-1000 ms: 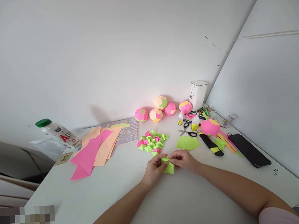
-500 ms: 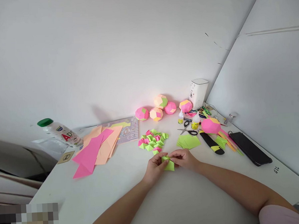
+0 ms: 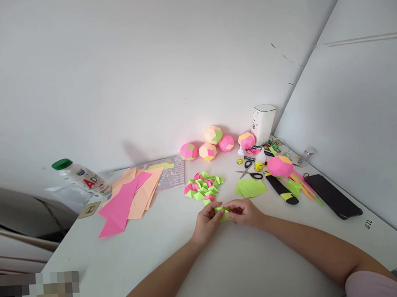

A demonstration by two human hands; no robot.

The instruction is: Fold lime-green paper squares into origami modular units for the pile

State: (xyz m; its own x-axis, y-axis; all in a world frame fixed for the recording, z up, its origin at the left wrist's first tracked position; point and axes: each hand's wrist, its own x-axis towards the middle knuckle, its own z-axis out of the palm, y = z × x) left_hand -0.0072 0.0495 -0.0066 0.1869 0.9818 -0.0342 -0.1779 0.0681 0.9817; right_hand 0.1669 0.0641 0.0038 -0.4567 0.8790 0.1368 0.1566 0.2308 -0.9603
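Observation:
Both my hands meet over the white table (image 3: 231, 271) and pinch one small folded green paper piece (image 3: 222, 213). My left hand (image 3: 207, 222) grips its left side with fingers curled. My right hand (image 3: 245, 212) pinches its right side. Most of the piece is hidden between my fingers. Just beyond my hands lies a pile of several small folded green and pink paper units (image 3: 203, 186). A stack of flat green paper squares (image 3: 250, 188) lies to the right of that pile.
Pink and peach paper sheets (image 3: 128, 198) lie at the left, beside a green-capped bottle (image 3: 82, 177) on its side. Several paper balls (image 3: 214, 144) line the wall by a white container (image 3: 263, 124). Glue bottles (image 3: 259, 161), scissors (image 3: 251, 173), a cutter (image 3: 282, 190) and a phone (image 3: 332, 197) crowd the right.
My hands have closed in on the green piece, which now shows far less than before. The view has shifted slightly.

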